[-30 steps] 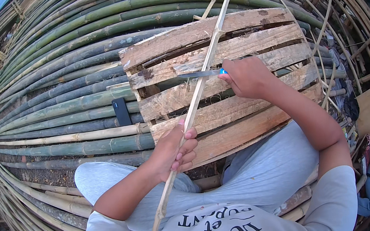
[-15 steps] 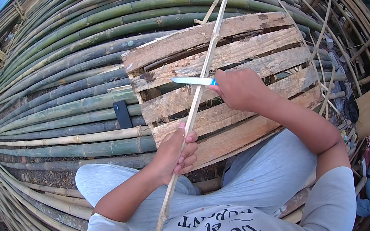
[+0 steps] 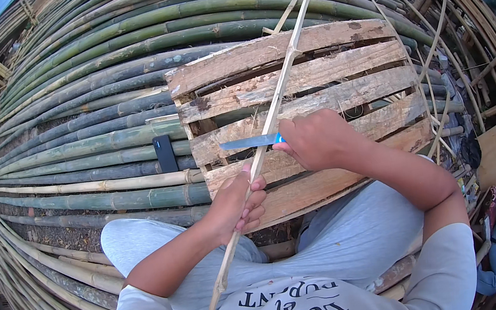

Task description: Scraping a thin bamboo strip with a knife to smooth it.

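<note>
Two hands grip tools: the left hand (image 3: 236, 204) clasps a thin bamboo strip (image 3: 269, 128) slanting across the wooden pallet (image 3: 338, 72); the right hand (image 3: 316, 140) holds a knife (image 3: 251, 142), now drawn lower along the strip than before.

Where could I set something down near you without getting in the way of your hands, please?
The wooden pallet is bare along its top planks, above the knife, and on its right end beyond the right hand. The bamboo poles left of the black phone are free but rounded. It is crowded where the left hand grips the bamboo strip.
</note>
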{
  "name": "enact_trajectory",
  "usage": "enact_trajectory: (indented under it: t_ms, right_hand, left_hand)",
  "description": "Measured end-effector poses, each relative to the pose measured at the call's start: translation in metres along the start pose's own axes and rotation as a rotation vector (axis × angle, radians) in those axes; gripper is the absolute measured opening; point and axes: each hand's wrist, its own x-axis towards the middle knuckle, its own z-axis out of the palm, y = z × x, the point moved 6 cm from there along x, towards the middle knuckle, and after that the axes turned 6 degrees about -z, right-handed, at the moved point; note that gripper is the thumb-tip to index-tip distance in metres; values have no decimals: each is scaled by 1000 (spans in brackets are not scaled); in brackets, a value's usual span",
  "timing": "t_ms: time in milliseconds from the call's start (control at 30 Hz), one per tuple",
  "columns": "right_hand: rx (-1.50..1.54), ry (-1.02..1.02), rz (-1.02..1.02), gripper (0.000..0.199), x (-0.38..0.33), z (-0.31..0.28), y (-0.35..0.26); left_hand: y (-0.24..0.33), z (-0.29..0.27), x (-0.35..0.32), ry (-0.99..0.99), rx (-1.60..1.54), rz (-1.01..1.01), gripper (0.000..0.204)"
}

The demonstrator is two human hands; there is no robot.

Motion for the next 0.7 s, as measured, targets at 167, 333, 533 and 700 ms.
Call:
enact_trajectory:
  t_ms: [167, 333, 533, 700]
  right_hand:
    - [-62, 152, 119, 36, 2, -3, 63]
    - [-38, 90, 58, 35, 1, 4, 66]
    - [-70, 33, 60, 35, 2, -4, 36]
    - [-151, 122, 348, 36, -1, -16, 91]
  left_hand:
    - [2, 4, 0, -30, -17, 6, 45]
    - [4, 3, -5, -17, 11, -1, 42]
    - [3, 0, -4, 1, 2, -8, 44]
    - [4, 2, -5, -34, -19, -6, 43]
